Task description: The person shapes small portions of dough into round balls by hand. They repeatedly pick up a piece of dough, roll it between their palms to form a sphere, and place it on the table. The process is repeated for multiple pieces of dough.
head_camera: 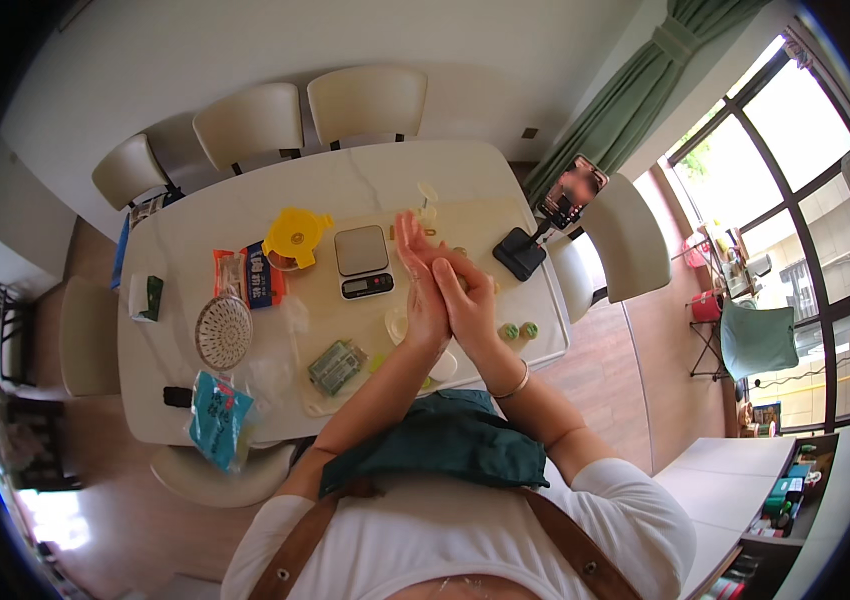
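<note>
My left hand and my right hand are raised over the table, palm against palm. The left fingers stretch upward, while the right fingers curl with the thumb lying along the seam. Whether something sits between the palms is hidden. Just left of them lies a digital kitchen scale with a bare weighing plate. Behind the hands, small pale items are partly covered. Below my wrists a white round dish or lid shows in part. A clear plastic pack with green contents rests on a pale mat.
A yellow lidded container, an orange and blue packet, a woven-look basket and a teal bag occupy the left. Two green-topped small jars stand right. A phone on a black stand is at the right edge.
</note>
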`<state>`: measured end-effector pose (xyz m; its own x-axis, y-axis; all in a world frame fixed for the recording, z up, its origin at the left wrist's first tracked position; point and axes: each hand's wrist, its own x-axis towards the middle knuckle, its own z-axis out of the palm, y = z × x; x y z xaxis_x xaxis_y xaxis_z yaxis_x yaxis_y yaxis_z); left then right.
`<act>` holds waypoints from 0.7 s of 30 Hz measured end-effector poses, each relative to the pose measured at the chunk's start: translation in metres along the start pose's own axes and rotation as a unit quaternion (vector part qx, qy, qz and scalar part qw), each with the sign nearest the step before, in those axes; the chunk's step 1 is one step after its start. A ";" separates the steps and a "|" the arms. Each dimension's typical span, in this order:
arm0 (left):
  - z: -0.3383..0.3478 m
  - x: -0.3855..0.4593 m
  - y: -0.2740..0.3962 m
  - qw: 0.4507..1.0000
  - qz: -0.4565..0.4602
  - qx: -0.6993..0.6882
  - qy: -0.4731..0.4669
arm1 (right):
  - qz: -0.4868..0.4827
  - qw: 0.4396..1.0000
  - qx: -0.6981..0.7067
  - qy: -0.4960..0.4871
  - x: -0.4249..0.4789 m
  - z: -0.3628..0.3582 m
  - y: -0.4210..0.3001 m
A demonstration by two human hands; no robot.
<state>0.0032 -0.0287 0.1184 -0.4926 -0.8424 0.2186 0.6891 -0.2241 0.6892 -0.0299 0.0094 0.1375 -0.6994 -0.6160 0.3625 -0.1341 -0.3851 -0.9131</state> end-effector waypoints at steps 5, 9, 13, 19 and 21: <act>-0.020 0.010 -0.004 0.986 -0.094 -0.134 -0.020 | -0.040 0.961 -0.230 -0.146 0.015 -0.020 -0.008; -0.033 0.014 -0.012 0.934 -0.215 -0.286 0.019 | -0.130 0.958 -0.159 -0.200 0.018 -0.017 0.002; -0.022 0.005 -0.011 0.914 -0.239 -0.328 0.022 | -0.009 0.996 -0.012 -0.084 0.008 -0.023 0.020; -0.014 -0.001 -0.002 0.927 -0.203 -0.305 0.074 | -0.038 0.984 -0.053 -0.166 0.005 -0.029 0.034; -0.018 0.000 -0.004 0.919 -0.213 -0.328 0.056 | 0.009 0.981 0.014 -0.193 0.010 -0.041 0.033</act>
<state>0.0099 -0.0369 0.1036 -0.7598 -0.6462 -0.0716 0.6362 -0.7617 0.1227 -0.0704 0.0183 0.1034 -0.3820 -0.8353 0.3954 -0.1009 -0.3876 -0.9163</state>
